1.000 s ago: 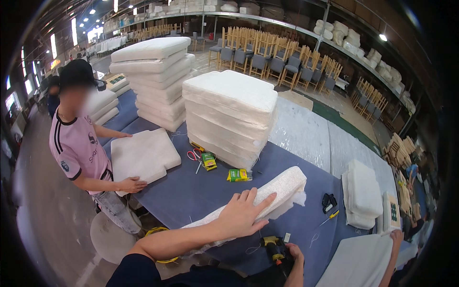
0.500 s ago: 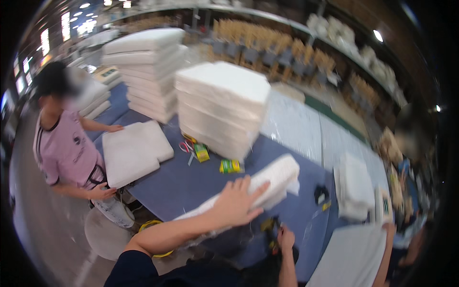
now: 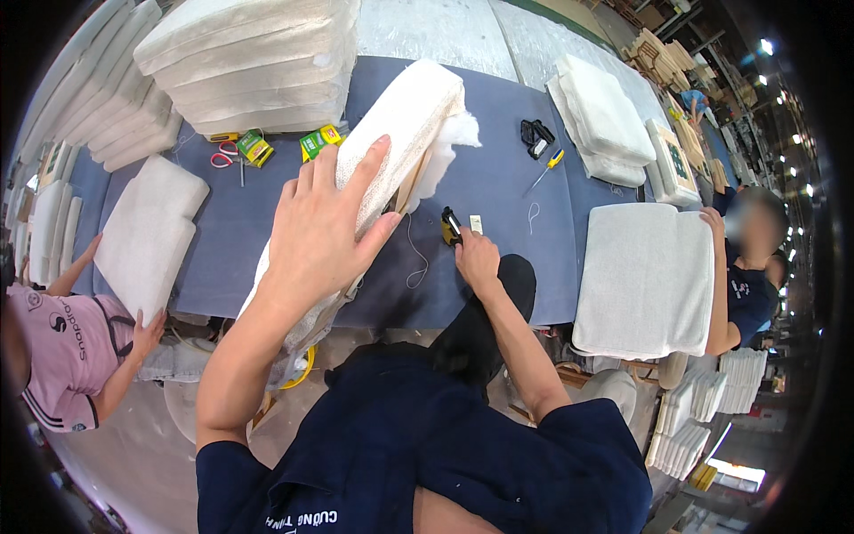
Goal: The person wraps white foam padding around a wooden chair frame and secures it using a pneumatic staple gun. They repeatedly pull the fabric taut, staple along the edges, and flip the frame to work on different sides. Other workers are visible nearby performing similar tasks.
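A long white padded cushion (image 3: pixel 405 107) stands on its edge on the blue table, tilted away from me. Beneath its cover, a strip of wood and loose white wadding (image 3: pixel 436 173) show along the right side. My left hand (image 3: pixel 325 218) lies on the cushion's near part with fingers spread. To the right, my right hand (image 3: pixel 479 258) is closed on a black and yellow tool that looks like a staple gun (image 3: pixel 449 229), low over the table; fingers partly hide it. A loose thread (image 3: pixel 414 258) lies between tool and cushion, and a small white tag (image 3: pixel 476 223) is beside the hand.
Red-handled scissors (image 3: pixel 225 156) and green-yellow boxes (image 3: pixel 255 149) lie by tall cushion stacks (image 3: pixel 253 67). A screwdriver (image 3: pixel 547 169) and black tool (image 3: pixel 536 138) are rightward. Co-workers at left and right hold white cushions (image 3: pixel 151 236) (image 3: pixel 645 276).
My view has swung down and to the right. My left hand stays spread on the cushion, and my right hand keeps the staple gun near the table.
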`<action>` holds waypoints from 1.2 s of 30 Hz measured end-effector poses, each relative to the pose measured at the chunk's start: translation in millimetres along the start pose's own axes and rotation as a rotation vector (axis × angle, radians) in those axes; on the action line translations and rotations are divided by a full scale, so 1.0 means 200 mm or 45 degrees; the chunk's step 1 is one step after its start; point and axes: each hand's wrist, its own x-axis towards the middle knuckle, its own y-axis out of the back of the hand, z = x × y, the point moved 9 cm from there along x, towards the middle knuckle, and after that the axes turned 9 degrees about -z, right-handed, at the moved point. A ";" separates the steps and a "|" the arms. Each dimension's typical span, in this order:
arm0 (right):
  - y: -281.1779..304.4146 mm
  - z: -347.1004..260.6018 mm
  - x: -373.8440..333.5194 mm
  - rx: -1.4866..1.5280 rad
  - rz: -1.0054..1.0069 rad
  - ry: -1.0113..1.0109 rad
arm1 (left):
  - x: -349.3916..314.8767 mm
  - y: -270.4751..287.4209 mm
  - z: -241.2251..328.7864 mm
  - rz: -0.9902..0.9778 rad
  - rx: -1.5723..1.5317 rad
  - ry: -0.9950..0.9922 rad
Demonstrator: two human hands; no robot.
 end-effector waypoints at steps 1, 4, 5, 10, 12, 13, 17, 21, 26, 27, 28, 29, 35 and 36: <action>0.00 -0.02 -0.03 0.023 0.002 0.001 | -0.01 -0.01 0.00 0.001 -0.003 -0.003; 0.01 -0.04 -0.05 0.003 -0.127 0.063 | -0.02 -0.03 0.00 0.037 0.007 -0.022; 0.01 -0.05 -0.05 -0.019 -0.193 0.097 | -0.02 -0.03 -0.01 0.066 0.019 -0.035; -0.06 0.05 0.02 -0.093 -0.108 0.164 | -0.01 -0.02 0.01 0.048 0.023 -0.037; -0.06 0.12 0.05 -0.032 -0.065 0.077 | -0.01 -0.02 0.01 -0.011 -0.011 -0.018; -0.07 0.17 0.08 0.035 -0.087 0.003 | -0.01 -0.02 0.02 0.004 -0.008 -0.024; -0.05 0.22 0.19 0.136 -0.179 -0.269 | -0.01 -0.02 0.02 0.008 0.000 -0.023; -0.01 0.12 0.21 -0.002 -0.230 -0.344 | -0.02 -0.02 0.01 0.000 -0.009 -0.017; -0.01 0.14 0.21 -0.007 -0.193 -0.388 | -0.02 0.00 0.03 0.016 0.003 -0.033; -0.03 0.17 0.21 -0.001 -0.218 -0.395 | -0.02 0.00 0.04 0.020 0.006 -0.040; -0.05 0.19 0.22 0.006 -0.243 -0.402 | -0.01 0.00 0.05 0.013 0.000 -0.047; -0.07 0.23 0.21 0.012 -0.268 -0.411 | -0.01 0.00 0.05 0.006 -0.006 -0.055; 0.02 0.27 0.16 0.255 -0.467 -0.198 | -0.02 0.00 0.03 0.028 0.022 -0.040; 0.01 0.28 0.16 0.249 -0.457 -0.190 | -0.02 0.00 0.03 0.031 0.024 -0.036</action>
